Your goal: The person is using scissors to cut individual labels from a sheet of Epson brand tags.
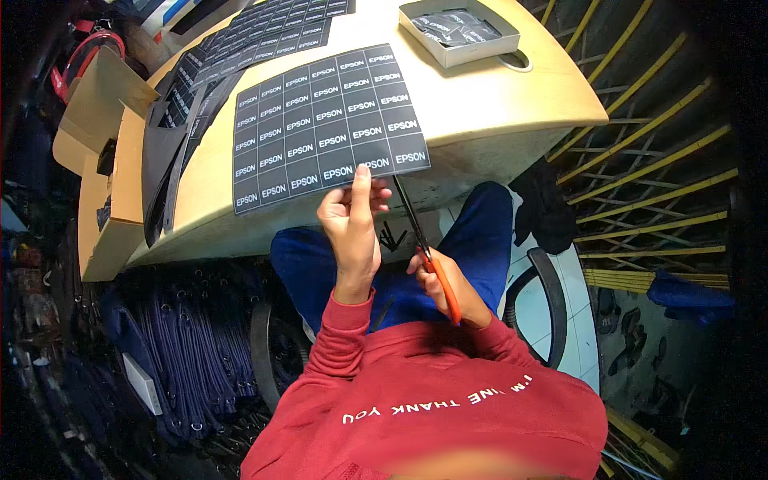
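Observation:
A black sheet printed with a grid of white-lettered rectangles lies partly on the table, its near edge reaching past the table's rim. My left hand pinches that near edge, thumb on top and fingers underneath. In my right hand is a pair of scissors with orange-red handles. Their dark blades point up and away from me and meet the sheet's near edge, at a grid line close to its right corner. How far the blades are apart is hard to make out.
More printed black sheets lie at the table's far left, with dark strips hanging over its left edge. A white open box of cut black pieces stands at the back right. Beside the table are a cardboard box and a yellow folding gate.

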The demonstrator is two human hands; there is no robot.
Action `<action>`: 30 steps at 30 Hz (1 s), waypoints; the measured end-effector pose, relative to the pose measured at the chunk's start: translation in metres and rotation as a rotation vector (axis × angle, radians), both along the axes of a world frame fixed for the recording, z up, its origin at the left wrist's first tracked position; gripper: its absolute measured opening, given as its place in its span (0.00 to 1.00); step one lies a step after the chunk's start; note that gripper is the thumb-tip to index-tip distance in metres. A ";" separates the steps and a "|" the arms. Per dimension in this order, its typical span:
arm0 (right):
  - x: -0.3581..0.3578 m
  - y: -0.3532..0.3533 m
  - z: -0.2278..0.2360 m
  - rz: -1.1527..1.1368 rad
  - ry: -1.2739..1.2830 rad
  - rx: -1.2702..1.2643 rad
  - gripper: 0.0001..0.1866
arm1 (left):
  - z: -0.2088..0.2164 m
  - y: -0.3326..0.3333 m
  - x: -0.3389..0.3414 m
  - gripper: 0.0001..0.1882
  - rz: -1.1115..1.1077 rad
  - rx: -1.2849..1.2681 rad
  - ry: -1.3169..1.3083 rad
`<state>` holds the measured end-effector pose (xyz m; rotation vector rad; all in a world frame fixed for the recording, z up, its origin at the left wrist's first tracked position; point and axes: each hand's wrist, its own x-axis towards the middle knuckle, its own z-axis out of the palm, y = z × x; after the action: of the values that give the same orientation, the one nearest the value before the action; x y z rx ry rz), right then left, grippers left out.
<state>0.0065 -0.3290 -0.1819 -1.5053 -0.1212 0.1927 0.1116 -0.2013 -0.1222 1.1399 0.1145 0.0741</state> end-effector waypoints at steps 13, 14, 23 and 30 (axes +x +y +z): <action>0.002 0.005 0.007 -0.020 0.043 0.100 0.26 | -0.004 -0.009 -0.002 0.09 -0.039 -0.028 -0.004; 0.003 0.006 0.007 -0.026 0.045 0.102 0.26 | -0.004 -0.009 -0.004 0.09 -0.046 -0.026 -0.002; 0.009 0.013 0.010 -0.072 0.095 0.171 0.40 | -0.004 -0.016 -0.013 0.06 -0.067 -0.005 -0.011; 0.009 0.012 0.008 -0.071 0.111 0.187 0.39 | -0.005 -0.018 -0.013 0.07 -0.080 -0.007 -0.027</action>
<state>0.0155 -0.3166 -0.1743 -1.3081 0.0034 0.2015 0.0985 -0.2190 -0.1275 1.1354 0.0454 0.0178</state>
